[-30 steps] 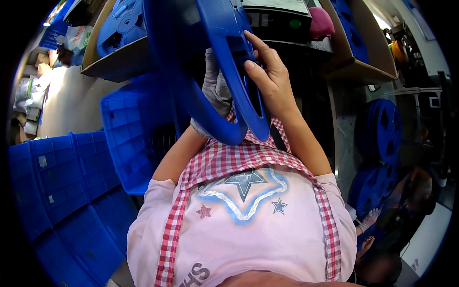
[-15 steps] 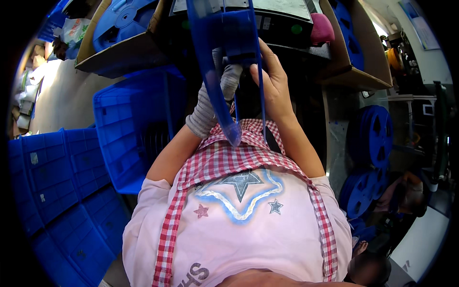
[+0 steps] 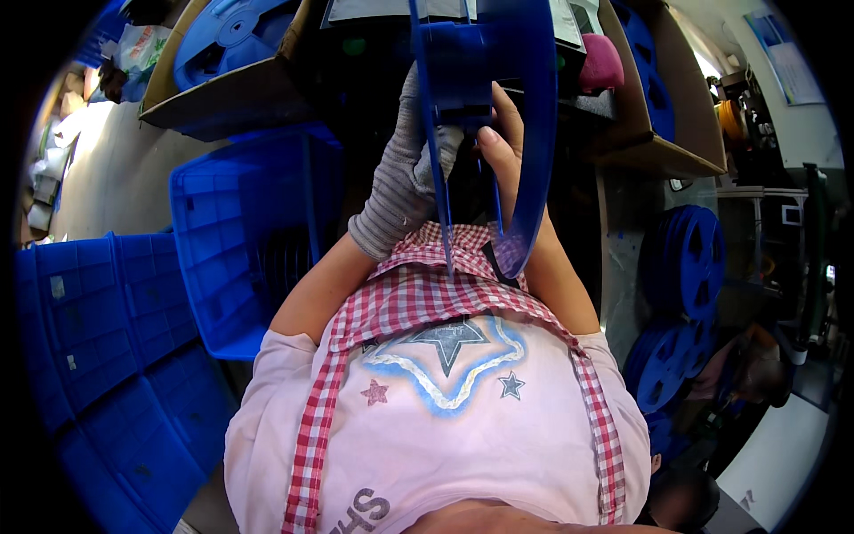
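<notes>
A large blue plastic reel (image 3: 455,67) stands on edge in front of my chest, its two round flanges at left and right with the hub between them. My left hand (image 3: 400,182), in a grey knitted glove, grips it at the left flange, its fingertips curling in beneath the hub. Bare, my right hand (image 3: 505,151) holds the reel from the right, thumb and fingers bent near the hub. The right flange hides part of that hand. Both hands are closed on the reel, and its lower rims hang close to my checked apron (image 3: 418,298).
Cardboard boxes with blue reels stand at far left (image 3: 222,111) and far right (image 3: 680,147). A blue crate (image 3: 196,258) lies tipped at my left, beside stacked crates (image 3: 84,303). More blue reels (image 3: 685,258) stand at right, with another person (image 3: 756,365) beyond. A pink object (image 3: 601,64) sits ahead.
The reel has shifted right and turned, so the right flange now shows broader and the left one nearly edge-on. My gloved left hand shows more of its back.
</notes>
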The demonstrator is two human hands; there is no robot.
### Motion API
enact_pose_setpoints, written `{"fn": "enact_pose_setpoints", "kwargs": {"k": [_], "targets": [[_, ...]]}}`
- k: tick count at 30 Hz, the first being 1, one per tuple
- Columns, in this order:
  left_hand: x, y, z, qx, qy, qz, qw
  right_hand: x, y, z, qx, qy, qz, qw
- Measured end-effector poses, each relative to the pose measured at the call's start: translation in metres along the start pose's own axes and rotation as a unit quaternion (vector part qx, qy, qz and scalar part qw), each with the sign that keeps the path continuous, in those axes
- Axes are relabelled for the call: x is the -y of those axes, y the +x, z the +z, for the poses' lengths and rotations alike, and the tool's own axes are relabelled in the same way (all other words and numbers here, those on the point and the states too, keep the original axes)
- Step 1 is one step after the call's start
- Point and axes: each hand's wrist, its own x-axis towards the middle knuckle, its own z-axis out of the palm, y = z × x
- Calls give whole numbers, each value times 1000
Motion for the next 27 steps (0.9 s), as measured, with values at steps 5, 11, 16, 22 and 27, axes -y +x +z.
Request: {"fn": "enact_pose_setpoints", "kwargs": {"k": [5,11,16,22,27], "targets": [[4,8,-2,24,-59,-17,998,5,-2,-2,-5,-1,-9,1000],[23,16,-13,26,-39,-1,999,5,-3,-2,-6,-5,-7,1000],[-8,-7,9,42,98,119,987,13,-3,-5,-7,-20,-14,1000],[-25,-6,17,38,122,133,983,18,-4,-4,1,0,6,1000],[9,4,1,33,57,19,998,10,-2,-6,0,-46,-24,999]]}}
